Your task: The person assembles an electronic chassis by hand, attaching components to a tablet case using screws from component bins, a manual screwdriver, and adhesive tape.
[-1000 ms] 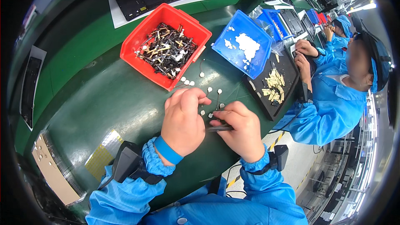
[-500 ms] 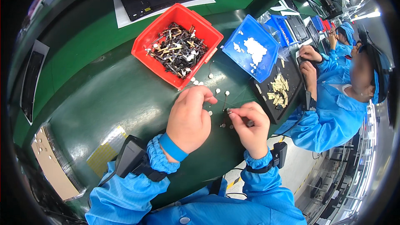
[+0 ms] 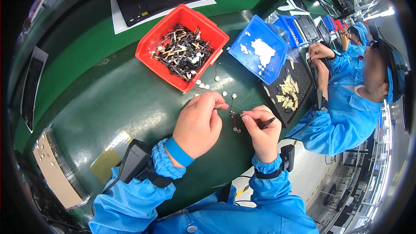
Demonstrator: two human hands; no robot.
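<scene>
Green tabletop (image 3: 117,99); on it, near centre, small wired discs (image 3: 234,96), lying between and just beyond both hands. At their four o'clock, right hand (image 3: 263,134), thumb and forefinger pinched together on something too tiny to tell, clamped also around a dark slim tool (image 3: 269,122). At nine o'clock, left hand (image 3: 199,119), fingers curled, thumb slightly apart from forefinger. Farther out, red bin (image 3: 212,30) at eleven, blue bin (image 3: 277,52) at one, black tray (image 3: 271,97) at two.

Through the left of two head-worn fisheye cameras, we look down from close above onto the bare left hand (image 3: 198,119) and bare right hand (image 3: 263,136) at mid-frame. Beyond the glossy dark-green workbench (image 3: 110,97), we see farther into the room at upper right.
</scene>
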